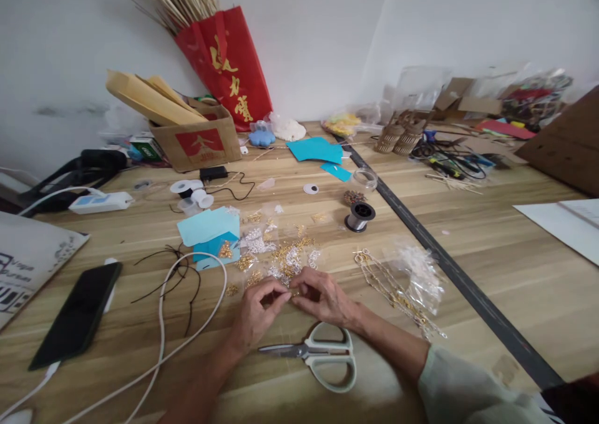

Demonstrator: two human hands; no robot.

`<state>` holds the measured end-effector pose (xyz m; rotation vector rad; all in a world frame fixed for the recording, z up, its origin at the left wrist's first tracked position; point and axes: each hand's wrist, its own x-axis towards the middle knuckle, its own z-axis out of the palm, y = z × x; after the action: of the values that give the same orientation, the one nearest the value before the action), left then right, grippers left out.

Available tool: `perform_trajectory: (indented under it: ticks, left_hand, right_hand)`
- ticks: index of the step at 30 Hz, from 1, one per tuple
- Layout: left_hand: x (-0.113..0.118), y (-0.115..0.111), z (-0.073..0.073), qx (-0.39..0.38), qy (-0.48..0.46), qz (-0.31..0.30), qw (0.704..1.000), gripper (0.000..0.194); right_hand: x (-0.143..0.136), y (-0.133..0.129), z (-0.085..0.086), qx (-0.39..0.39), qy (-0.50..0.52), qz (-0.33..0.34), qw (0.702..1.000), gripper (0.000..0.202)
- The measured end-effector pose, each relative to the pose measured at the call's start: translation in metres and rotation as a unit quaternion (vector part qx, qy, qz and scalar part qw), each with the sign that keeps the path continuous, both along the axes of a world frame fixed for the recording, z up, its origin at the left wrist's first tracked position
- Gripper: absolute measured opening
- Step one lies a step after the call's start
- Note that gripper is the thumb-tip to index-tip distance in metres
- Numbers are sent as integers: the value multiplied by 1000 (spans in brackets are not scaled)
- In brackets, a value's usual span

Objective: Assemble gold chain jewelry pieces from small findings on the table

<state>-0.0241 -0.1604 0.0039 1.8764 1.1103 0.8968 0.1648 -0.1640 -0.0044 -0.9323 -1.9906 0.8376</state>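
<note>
Holding: left hand (pixel 255 311) and right hand (pixel 325 296) both closed in fingertip pinches on a small gold-coloured piece (pixel 294 293); too tiny to identify.
Piece position: between the fingertips, just in front of the bead pile.
Grip reason: the part's tiny, so fingertips only; hands close together, likely for fine control.
Bead pile: gold and silver bits (pixel 292 255) just beyond the fingers, probably there for short reaches.
Scissors (pixel 304 351): flat, near side of the hands, blades pointing left, handles right. Looks like easy right-hand pickup.
Chains (pixel 384 283): laid out right of the hands beside clear plastic bags (pixel 421 274), likely to avoid tangles.
Wire spool (pixel 359 218): upright, beyond the pile.
Blue cards (pixel 208 225): flat, left of the pile, small beads on one.
Surface: wood-grain tabletop (pixel 468 249), dark strip (pixel 437 258) running diagonally on the right.
Left side: phone (pixel 77 318) plugged in, white cable (pixel 163 324) looped loosely.
Room: pale wall (pixel 318 49) behind; red bag (pixel 253 68) of dry stalks against it, cardboard box (pixel 206 146) beside.
</note>
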Motion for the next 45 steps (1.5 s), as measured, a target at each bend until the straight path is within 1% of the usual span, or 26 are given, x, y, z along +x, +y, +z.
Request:
perform_trajectory:
  ticks: [4, 9, 15, 22, 29, 37, 40, 45]
  left_hand:
    - [3, -2, -1, 19, -6, -11, 1000, 19]
    - [4, -2, -4, 30, -32, -5, 999, 16]
    - [1, -1, -6, 40, -26, 19, 999, 15]
    - [1, 0, -8, 28, -8, 14, 999, 16]
    - [0, -1, -5, 43, -7, -5, 999, 20]
    - [1, -2, -3, 54, -12, 13, 998, 22]
    - [1, -2, -1, 51, -12, 20, 998, 22]
    - [2, -3, 0, 60, -14, 13, 998, 20]
  right_hand:
    - [-3, -1, -2, 8, 6, -9, 1000, 14]
    - [-4, -1, -3, -15, 12, -7, 1000, 18]
    - [-3, 0, -3, -15, 15, 10, 1000, 12]
    - [-3, -1, -3, 1, 16, 12, 1000, 8]
    - [-3, -2, -4, -3, 14, 15, 1000, 9]
    - [-3, -2, -3, -2, -16, 42, 999, 13]
    - [-2, -3, -3, 1, -21, 33, 999, 12]
    - [-1, -4, -5, 2, -22, 19, 1000, 14]
